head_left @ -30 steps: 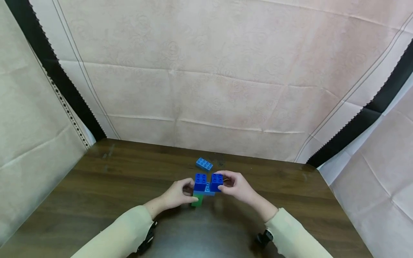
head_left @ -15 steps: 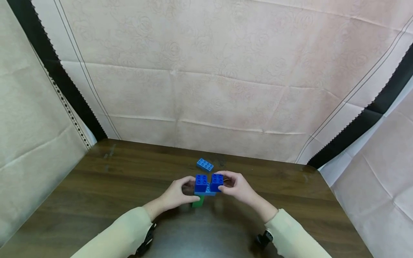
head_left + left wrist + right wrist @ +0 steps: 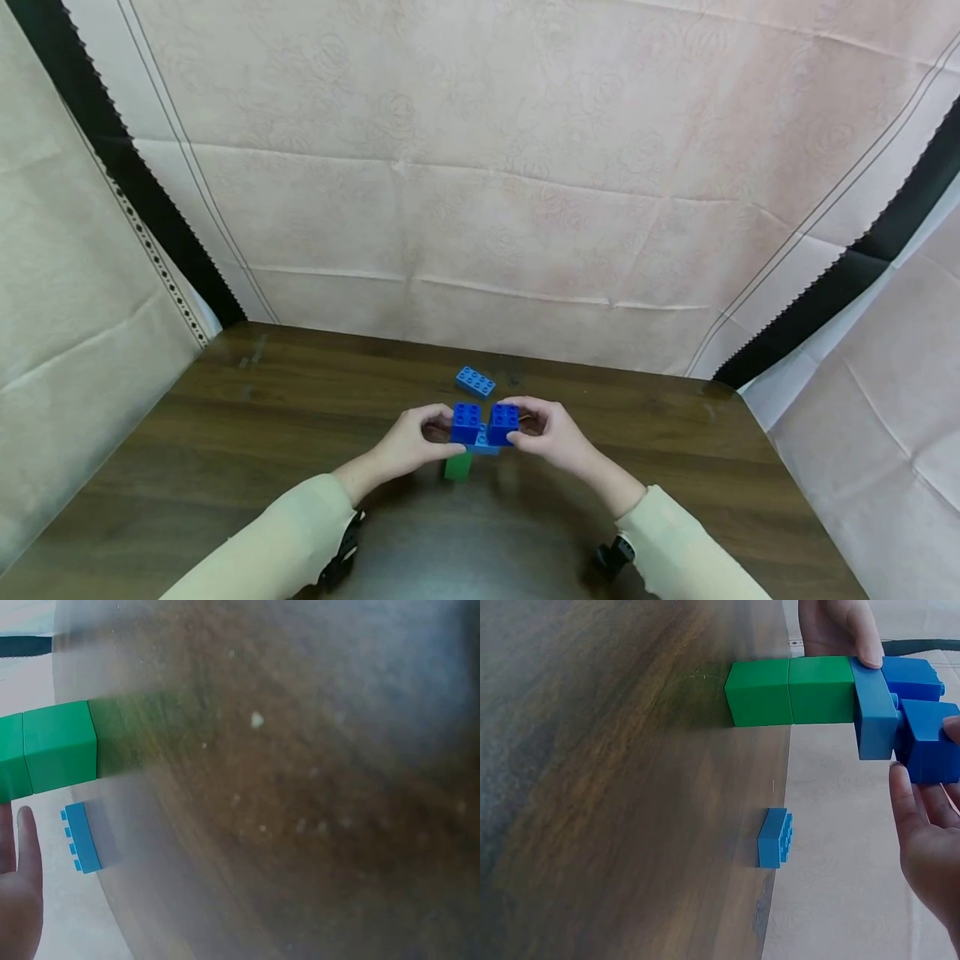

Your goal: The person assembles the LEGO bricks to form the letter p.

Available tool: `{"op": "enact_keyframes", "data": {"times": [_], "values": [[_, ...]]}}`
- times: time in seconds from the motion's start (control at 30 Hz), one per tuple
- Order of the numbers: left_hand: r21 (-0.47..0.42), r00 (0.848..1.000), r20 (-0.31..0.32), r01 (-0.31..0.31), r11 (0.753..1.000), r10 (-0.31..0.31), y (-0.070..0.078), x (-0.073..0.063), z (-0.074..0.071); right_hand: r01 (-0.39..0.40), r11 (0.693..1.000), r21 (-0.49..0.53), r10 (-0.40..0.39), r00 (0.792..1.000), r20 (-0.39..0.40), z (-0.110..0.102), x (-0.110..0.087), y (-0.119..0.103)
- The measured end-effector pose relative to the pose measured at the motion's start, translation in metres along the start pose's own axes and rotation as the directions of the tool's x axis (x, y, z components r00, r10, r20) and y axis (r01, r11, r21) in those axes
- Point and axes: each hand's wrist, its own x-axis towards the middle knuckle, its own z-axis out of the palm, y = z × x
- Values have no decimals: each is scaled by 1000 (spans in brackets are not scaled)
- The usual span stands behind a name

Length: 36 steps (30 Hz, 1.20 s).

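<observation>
A building-block stack rises from the table: two green bricks [image 3: 791, 692] below, a light blue brick [image 3: 874, 724] across them, and a dark blue brick [image 3: 467, 422] on its left end. My left hand [image 3: 411, 442] holds the stack at the light blue brick's left end, thumb in front and fingers behind. In my right hand [image 3: 553, 433], thumb and fingers pinch a second dark blue brick [image 3: 928, 742] over the light blue brick's right end. That brick looks slightly tilted in the right wrist view, with a stud showing beneath it.
Behind the stack, a loose light blue brick [image 3: 476, 382] lies on the brown wooden table [image 3: 337, 375]. Pale cloth walls [image 3: 480, 208] enclose the table's back and sides.
My left thumb has moved up from the green brick to the light blue brick. The right hand and its dark blue brick have hardly moved.
</observation>
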Motion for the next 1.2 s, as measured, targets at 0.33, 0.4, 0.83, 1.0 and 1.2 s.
{"op": "enact_keyframes", "data": {"times": [0.33,0.4,0.83,1.0,1.2], "values": [[13,999,39,-7,1000,6,0,2,-2,-24,1000,-6,24,999,35,-4,0,-1],[12,999,45,-8,1000,8,1,2,-2,-29,1000,-11,30,999,41,-5,0,-1],[19,998,59,-12,1000,11,4,2,-6,44,997,-58,-46,998,-36,2,-2,3],[29,998,59,-6,1000,4,4,4,-6,50,995,-82,-55,997,-59,3,-5,3],[7,998,64,-6,1000,6,3,4,-6,79,986,-149,-84,996,-28,2,-2,-2]]}}
